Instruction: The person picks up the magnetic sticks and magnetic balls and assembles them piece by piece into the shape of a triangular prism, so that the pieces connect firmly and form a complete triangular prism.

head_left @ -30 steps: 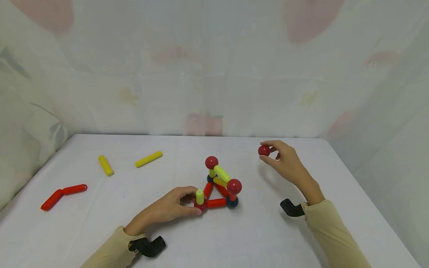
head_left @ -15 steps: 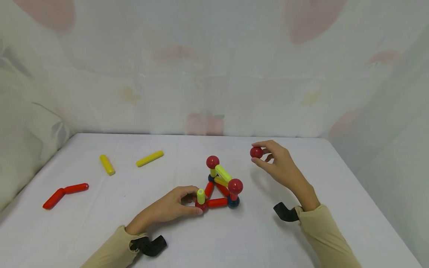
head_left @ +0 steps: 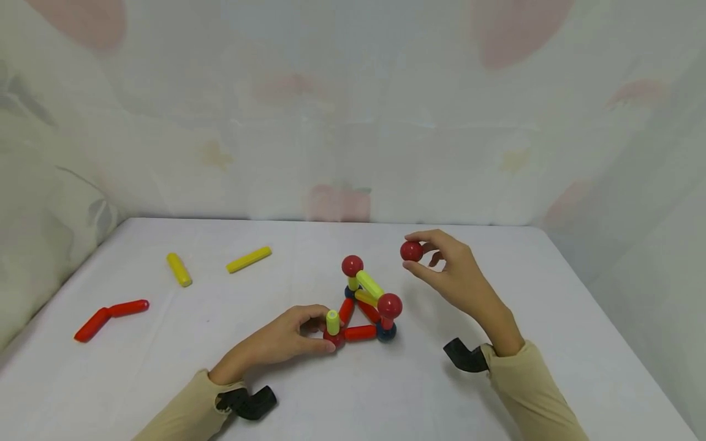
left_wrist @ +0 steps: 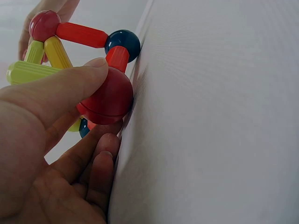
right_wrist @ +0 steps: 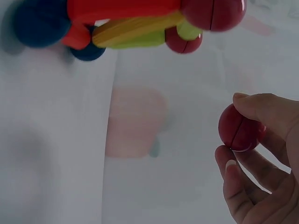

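My left hand (head_left: pixel 287 338) pinches the red ball (left_wrist: pixel 111 95) at the near left corner of a magnetic rod-and-ball frame. A short lime-green rod (head_left: pixel 333 322) stands upright on that ball. The frame's base has red rods (head_left: pixel 361 332) and two dark blue balls (head_left: pixel 386 331). Above these sit two more red balls (head_left: pixel 390 305), joined by a lime-green rod (head_left: pixel 370 285); a yellow rod (head_left: pixel 366 297) slants below it. To the right and back, my right hand (head_left: pixel 456 272) holds a loose red ball (right_wrist: pixel 239 129) between thumb and fingers, raised over the table.
On the left of the white table (head_left: pixel 193 343) lie two yellow rods (head_left: pixel 249 260) apart from each other. Two red rods (head_left: pixel 92 325) lie end to end farther left. A printed cloth (head_left: pixel 441 135) hangs behind the table's back edge.
My right hand has moved left with its red ball, closer to the frame. The left hand keeps its grip on the corner ball; the whole scene shifts slightly in view.
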### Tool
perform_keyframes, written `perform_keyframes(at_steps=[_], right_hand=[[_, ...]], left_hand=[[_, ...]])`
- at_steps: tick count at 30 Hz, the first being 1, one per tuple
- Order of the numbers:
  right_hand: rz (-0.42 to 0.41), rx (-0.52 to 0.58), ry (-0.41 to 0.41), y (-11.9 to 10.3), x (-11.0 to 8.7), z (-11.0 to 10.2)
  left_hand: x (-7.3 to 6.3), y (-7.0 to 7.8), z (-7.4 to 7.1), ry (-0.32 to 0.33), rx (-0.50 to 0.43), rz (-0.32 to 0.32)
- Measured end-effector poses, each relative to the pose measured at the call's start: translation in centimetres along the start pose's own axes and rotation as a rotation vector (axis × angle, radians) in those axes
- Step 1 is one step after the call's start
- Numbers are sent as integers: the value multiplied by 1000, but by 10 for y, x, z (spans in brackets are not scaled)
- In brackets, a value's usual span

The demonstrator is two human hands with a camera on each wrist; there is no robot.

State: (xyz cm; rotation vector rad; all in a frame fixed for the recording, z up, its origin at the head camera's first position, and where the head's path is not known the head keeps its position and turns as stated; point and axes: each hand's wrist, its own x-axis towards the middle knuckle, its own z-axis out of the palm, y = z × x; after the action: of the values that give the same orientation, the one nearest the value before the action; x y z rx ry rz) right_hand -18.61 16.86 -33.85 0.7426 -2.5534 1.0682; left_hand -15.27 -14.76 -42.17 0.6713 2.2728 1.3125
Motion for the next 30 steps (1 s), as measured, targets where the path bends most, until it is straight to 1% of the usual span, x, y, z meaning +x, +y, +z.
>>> perform_keyframes(at_steps=[10,17,23,30], right_hand=[[-132,7,24,-23,-4,7],[-202,27,26,-36,-8,12],[-225,62,2,-44,-10,20],[-277,123,-44,-52,-11,30]], left_hand=[[0,2,1,-1,12,17],[0,3,1,-7,6,11],[-1,3,1,-9,5,9],[0,3,1,-3,21,21]])
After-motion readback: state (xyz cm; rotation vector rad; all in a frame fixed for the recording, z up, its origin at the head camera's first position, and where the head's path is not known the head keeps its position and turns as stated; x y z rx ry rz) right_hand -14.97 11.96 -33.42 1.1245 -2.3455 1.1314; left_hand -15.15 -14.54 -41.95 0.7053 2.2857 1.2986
